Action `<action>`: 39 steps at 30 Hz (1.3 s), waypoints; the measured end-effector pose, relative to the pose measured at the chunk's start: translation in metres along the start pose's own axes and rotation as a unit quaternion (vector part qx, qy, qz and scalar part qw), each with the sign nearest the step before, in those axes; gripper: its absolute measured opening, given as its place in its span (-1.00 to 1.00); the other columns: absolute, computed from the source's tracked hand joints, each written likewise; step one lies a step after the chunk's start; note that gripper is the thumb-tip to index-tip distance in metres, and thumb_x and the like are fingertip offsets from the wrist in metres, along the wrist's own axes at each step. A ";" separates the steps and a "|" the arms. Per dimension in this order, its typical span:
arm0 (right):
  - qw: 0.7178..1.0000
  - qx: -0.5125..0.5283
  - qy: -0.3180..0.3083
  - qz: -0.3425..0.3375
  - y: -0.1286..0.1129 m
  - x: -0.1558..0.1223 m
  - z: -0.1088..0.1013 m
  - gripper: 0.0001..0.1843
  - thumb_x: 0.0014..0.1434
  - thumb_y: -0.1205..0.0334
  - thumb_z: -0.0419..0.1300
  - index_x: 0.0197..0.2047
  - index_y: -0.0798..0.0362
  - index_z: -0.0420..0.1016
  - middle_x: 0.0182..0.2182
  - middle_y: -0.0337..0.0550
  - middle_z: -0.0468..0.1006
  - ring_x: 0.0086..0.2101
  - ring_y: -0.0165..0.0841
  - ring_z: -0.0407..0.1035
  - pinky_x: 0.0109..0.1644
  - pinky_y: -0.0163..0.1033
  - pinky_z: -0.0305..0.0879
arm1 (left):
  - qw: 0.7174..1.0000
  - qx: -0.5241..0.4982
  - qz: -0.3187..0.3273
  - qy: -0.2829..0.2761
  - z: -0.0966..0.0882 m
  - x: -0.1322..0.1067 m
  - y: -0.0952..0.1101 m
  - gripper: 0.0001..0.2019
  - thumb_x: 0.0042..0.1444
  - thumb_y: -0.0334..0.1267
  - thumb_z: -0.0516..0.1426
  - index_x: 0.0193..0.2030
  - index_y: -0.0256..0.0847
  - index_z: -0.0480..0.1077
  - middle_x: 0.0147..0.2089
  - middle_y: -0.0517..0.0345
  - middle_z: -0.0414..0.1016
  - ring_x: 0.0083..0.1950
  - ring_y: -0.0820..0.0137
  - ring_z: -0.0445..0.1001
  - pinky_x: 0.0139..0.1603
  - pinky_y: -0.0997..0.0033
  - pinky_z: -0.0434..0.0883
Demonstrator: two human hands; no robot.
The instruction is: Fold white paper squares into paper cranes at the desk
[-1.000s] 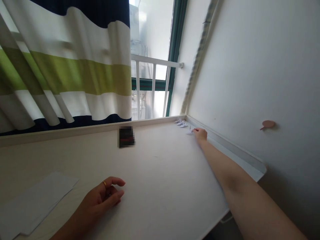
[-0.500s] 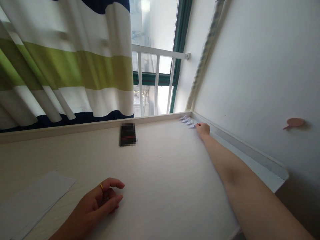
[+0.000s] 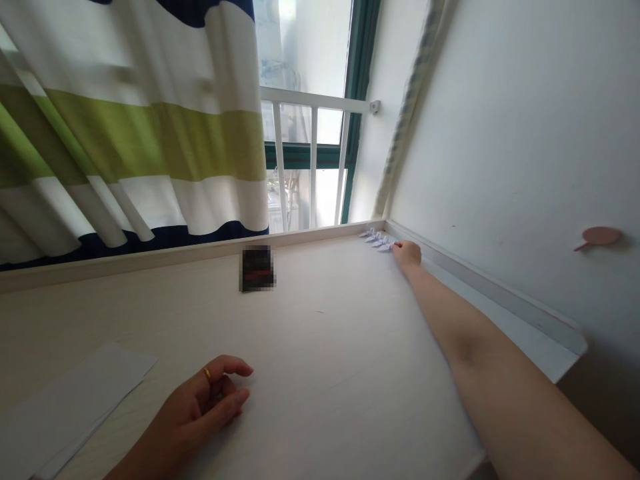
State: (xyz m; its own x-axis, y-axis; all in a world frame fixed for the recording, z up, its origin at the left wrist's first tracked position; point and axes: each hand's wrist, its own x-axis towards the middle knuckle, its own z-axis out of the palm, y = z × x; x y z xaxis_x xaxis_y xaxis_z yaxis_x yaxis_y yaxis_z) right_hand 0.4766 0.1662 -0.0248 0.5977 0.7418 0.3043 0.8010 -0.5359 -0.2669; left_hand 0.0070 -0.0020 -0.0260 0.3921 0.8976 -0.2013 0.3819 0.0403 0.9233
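Note:
At the far right corner of the white table (image 3: 320, 373), several small folded white paper cranes (image 3: 376, 240) stand in a row. My right hand (image 3: 409, 254) reaches out to the near end of that row. Its thumb and fingertips are pinched at the edge of the nearest crane; the fingers cover part of it. My left hand (image 3: 210, 403), a gold ring on one finger, rests low over the table at the front left. Its index finger and thumb are apart, with nothing between them.
White paper sheets (image 3: 80, 400) lie at the left. A blurred dark packet (image 3: 257, 269) sits near the back edge. A raised rim (image 3: 200, 248) runs along the back, below a striped curtain (image 3: 150, 140) and a white window railing (image 3: 320, 100). A wall stands at the right.
The view has shifted slightly. My right hand stays pinched at the end of the crane row, and my left hand keeps its pose.

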 end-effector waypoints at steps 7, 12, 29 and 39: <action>1.000 -0.002 -0.006 -0.009 0.001 0.003 0.001 -0.70 0.16 0.19 0.02 -0.05 0.11 0.28 -0.10 -0.08 0.34 -0.18 -0.34 0.31 -0.14 -0.12 0.29 | 1.000 0.003 -0.001 -0.003 -0.001 0.002 -0.001 -0.66 -0.07 -0.01 0.08 -0.19 -0.14 0.31 -0.55 0.27 0.24 -0.46 0.42 0.28 -0.40 0.46 0.23; 1.000 -0.002 -0.010 -0.016 0.001 0.004 0.001 -0.71 0.16 0.16 0.03 -0.08 0.12 0.31 -0.14 -0.09 0.37 -0.18 -0.34 0.31 -0.13 -0.12 0.28 | 1.000 0.009 -0.004 -0.011 -0.002 0.002 -0.002 -0.66 -0.06 -0.01 0.07 -0.18 -0.13 0.31 -0.54 0.27 0.25 -0.45 0.43 0.28 -0.40 0.47 0.23; 0.999 -0.046 -0.002 0.010 -0.003 -0.001 -0.002 -0.70 0.16 0.19 0.02 -0.06 0.12 0.28 -0.11 -0.08 0.35 -0.18 -0.34 0.31 -0.15 -0.11 0.29 | 1.000 0.009 -0.001 -0.020 -0.002 0.001 -0.003 -0.67 -0.02 -0.03 0.05 -0.14 -0.13 0.28 -0.54 0.28 0.21 -0.44 0.44 0.26 -0.40 0.48 0.20; 0.997 -0.063 0.033 -0.030 -0.009 -0.005 -0.002 -0.73 0.15 0.24 -0.04 -0.21 0.15 0.42 -0.24 0.07 0.48 -0.12 -0.15 0.28 -0.14 -0.12 0.15 | 1.000 0.013 -0.007 -0.009 -0.001 0.000 0.001 -0.67 -0.05 -0.04 0.07 -0.17 -0.14 0.32 -0.54 0.26 0.22 -0.45 0.43 0.26 -0.41 0.48 0.21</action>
State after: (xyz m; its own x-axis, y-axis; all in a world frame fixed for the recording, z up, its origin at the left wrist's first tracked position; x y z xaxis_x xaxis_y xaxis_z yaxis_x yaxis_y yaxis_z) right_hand 0.4662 0.1662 -0.0222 0.5457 0.7483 0.3773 0.8312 -0.5407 -0.1296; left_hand 0.0065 -0.0016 -0.0250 0.4014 0.8892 -0.2195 0.4087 0.0405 0.9117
